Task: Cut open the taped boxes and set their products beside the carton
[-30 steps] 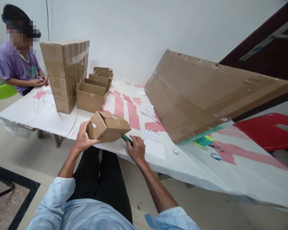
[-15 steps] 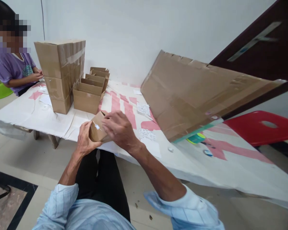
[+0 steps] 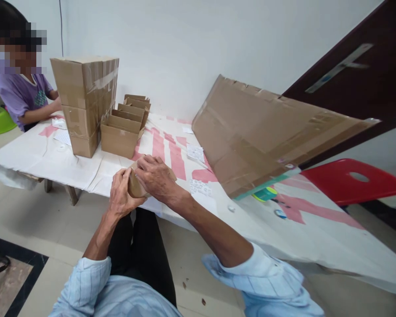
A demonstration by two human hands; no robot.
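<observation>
At the table's near edge, a small brown cardboard box (image 3: 137, 186) sits between the left hand (image 3: 120, 193), on its left, and the right hand (image 3: 155, 178), on its right. Farther off to the left, on the long white-covered table (image 3: 86, 174), stands a tall brown cardboard stack (image 3: 81, 105), with a row of open brown cardboard boxes (image 3: 119, 140) just right of it. A person in a purple shirt (image 3: 28, 99) is at the left end. Right of centre, a large flat brown cardboard panel (image 3: 257, 136) slants upward; beyond the table's right part is a red plastic seat (image 3: 333, 182).
</observation>
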